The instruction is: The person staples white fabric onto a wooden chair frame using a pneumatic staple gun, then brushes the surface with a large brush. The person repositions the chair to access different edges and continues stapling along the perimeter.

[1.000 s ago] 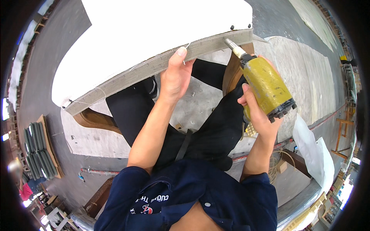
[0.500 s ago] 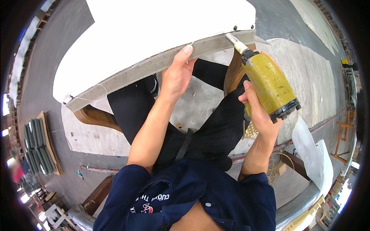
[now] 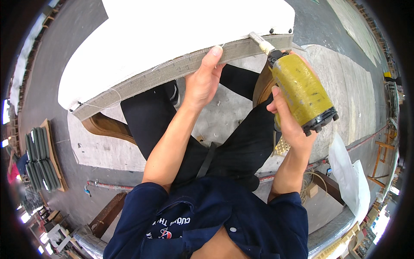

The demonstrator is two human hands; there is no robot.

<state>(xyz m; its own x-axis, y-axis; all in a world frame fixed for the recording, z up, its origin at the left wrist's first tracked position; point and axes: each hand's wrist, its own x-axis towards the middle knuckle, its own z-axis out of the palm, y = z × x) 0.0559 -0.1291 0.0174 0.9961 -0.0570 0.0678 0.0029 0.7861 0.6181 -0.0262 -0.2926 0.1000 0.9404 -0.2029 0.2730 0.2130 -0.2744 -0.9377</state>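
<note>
A white upholstered chair piece [image 3: 172, 30] spreads before me, with a grey woven band [image 3: 142, 80] along its near edge. Curved wooden legs [image 3: 110, 126] show at both ends of that band. My left hand [image 3: 205, 80] is closed around the band near its middle, thumb on top, fingers curled behind. A thin white thread end shows by the thumb. My right hand [image 3: 293, 125] grips a yellow power tool [image 3: 304, 88] with a narrow metal nose. The nose tip meets the line between white cover and band, to the right of my left hand.
Small black round-headed fasteners [image 3: 271, 31] sit at the piece's corners. A loop of white thread [image 3: 118, 97] hangs at the left. Pale sheeting [image 3: 345, 82] covers the floor under me. Stacked dark green cushions [image 3: 42, 159] stand at left, a hose [image 3: 112, 185] behind, white plastic [image 3: 345, 172] at right.
The tool's nose has shifted slightly left and up onto the seam. My left hand and the upholstered piece appear a little farther right in view.
</note>
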